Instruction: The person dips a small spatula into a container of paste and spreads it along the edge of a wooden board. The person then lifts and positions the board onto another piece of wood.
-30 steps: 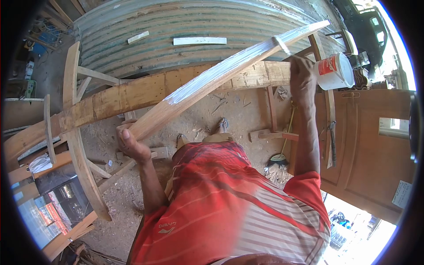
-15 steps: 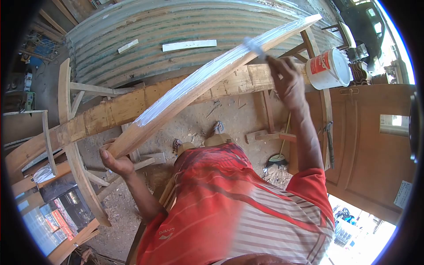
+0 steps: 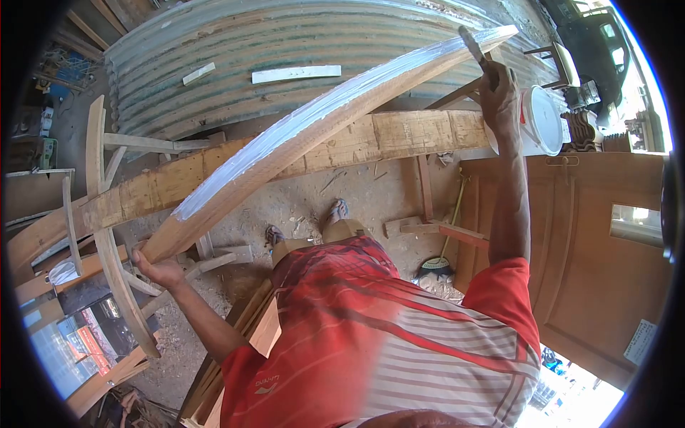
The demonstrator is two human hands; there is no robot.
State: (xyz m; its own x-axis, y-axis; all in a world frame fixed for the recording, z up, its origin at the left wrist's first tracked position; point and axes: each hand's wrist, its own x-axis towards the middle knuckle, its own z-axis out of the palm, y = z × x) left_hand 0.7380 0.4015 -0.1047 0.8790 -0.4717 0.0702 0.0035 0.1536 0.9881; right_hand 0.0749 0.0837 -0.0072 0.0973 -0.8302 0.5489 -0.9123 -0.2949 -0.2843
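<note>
White over raw wood

This side of the thick yellow-brown wooden beam (image 3: pixel 414 134), the left hand (image 3: pixel 160 271) cups, half open, the bare end of a long, curved, brown wooden plank (image 3: pixel 314 123). The plank slants over the beam, upper face streaked white, side raw. Above the beam's right end, the right hand (image 3: pixel 499 96) grips a slim grey tool (image 3: pixel 471 45); at that end stands a white plastic bucket (image 3: pixel 546 118).

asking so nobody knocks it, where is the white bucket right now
In the head view, the white bucket is at the upper right, by the right end of the thick wooden beam, just right of the right hand.
</note>
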